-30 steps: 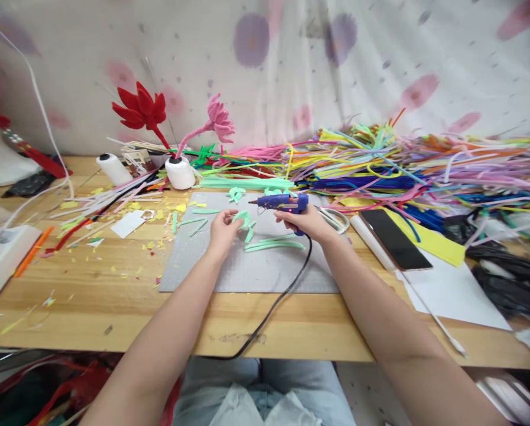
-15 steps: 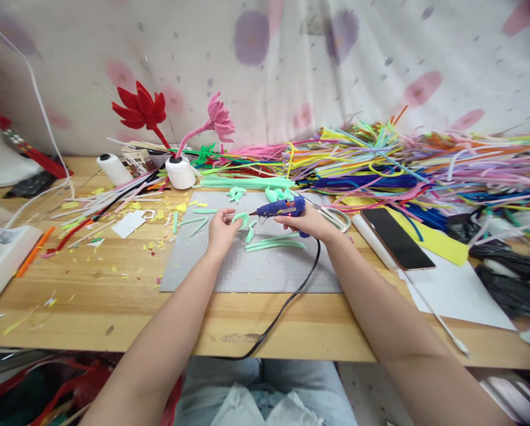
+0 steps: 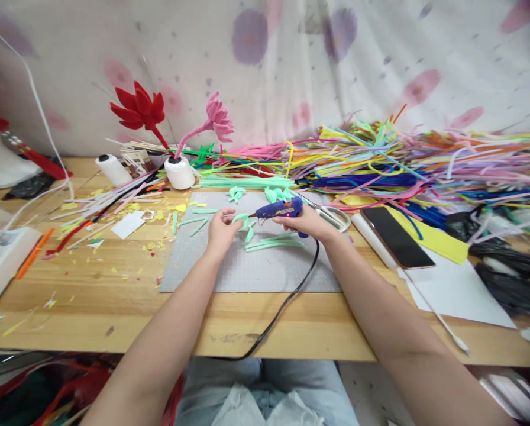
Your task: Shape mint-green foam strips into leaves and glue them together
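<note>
Over the grey cutting mat (image 3: 256,273), my left hand (image 3: 221,232) is closed in a pinch on a mint-green pipe cleaner piece (image 3: 244,222) bent into loops. My right hand (image 3: 307,222) grips a blue glue gun (image 3: 279,209), and its nozzle tip is at the green piece; whether it touches, I cannot tell. A black cord (image 3: 287,306) runs from the gun down over the table's front edge. Straight green pipe cleaners (image 3: 276,243) lie on the mat below the gun. Two more shaped green pieces lie at the mat's back edge, one a small curled bundle (image 3: 236,194).
Scissors (image 3: 336,218) lie beside my right wrist. A phone (image 3: 398,238) rests on paper to the right. Heaped colourful pipe cleaners (image 3: 380,157) line the back. A white pot (image 3: 180,173) holds a red and a pink flower. Scraps litter the left side, near a power strip (image 3: 7,260).
The glue gun has shifted slightly left, bringing its nozzle tip to the green piece. My left hand stays almost still.
</note>
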Tool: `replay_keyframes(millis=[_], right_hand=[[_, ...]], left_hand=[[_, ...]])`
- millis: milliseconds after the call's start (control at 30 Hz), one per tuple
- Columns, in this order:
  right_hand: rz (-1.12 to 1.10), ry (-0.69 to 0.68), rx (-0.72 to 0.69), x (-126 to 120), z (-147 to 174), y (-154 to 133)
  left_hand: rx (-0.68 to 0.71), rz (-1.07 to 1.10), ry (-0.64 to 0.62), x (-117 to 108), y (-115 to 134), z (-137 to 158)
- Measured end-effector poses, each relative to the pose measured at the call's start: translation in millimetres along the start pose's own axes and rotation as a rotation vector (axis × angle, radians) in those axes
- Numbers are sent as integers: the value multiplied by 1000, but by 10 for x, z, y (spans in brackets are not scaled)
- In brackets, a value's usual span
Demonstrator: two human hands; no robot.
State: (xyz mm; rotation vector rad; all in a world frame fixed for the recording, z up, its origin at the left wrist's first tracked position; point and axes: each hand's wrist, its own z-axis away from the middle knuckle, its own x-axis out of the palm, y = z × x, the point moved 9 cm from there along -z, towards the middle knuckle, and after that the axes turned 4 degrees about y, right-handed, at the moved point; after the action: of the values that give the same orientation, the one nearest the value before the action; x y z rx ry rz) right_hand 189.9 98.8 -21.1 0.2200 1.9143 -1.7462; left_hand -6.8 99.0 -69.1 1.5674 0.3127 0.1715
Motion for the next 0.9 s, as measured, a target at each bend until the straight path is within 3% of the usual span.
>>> replay_keyframes(millis=[900], right_hand=[[-5,-37,-14,40,-25,58]], left_hand=[[-41,48,-57,46,-9,24]])
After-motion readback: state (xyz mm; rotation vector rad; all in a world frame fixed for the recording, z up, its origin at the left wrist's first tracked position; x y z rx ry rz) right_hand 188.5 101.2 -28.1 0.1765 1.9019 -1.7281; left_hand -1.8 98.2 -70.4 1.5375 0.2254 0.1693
